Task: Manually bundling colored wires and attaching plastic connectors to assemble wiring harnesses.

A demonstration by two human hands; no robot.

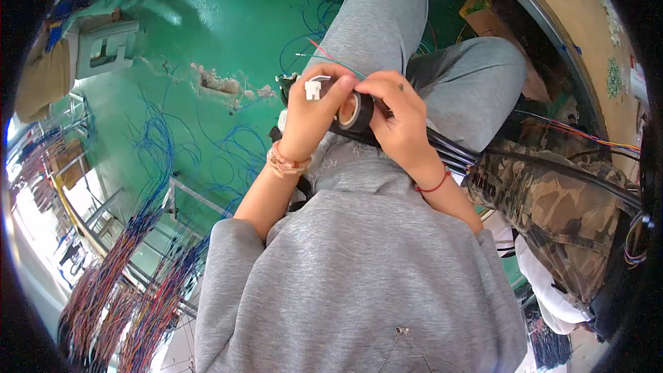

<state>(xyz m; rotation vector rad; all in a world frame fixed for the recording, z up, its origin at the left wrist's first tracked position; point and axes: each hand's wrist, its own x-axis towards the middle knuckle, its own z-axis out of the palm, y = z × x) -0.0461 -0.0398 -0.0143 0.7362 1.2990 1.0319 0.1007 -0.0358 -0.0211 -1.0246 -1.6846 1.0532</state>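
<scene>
Above my lap, my two hands meet with thumbs and fingertips nearly touching. My left hand [309, 116] is closed around thin wires [319, 48], red and green-blue ones sticking out past its fingers. A small white plastic connector [313, 90] shows against that hand's fingers. Between the hands sits a roll of black tape [362, 116] with a brown core. My right hand [404, 124] is closed in a pinch beside the roll, its lower fingers behind it. Black cables [449, 155] run from under the right hand toward the right. The exact pinch point is hidden by the fingertips.
Blue wires [159, 135] trail over the green floor [186, 27] at left. Thick bundles of coloured wire [117, 290] hang on a metal rack at lower left. A grey plastic stool [107, 48] stands far left. At right, a person's camouflage clothing [552, 214] is close to the cables.
</scene>
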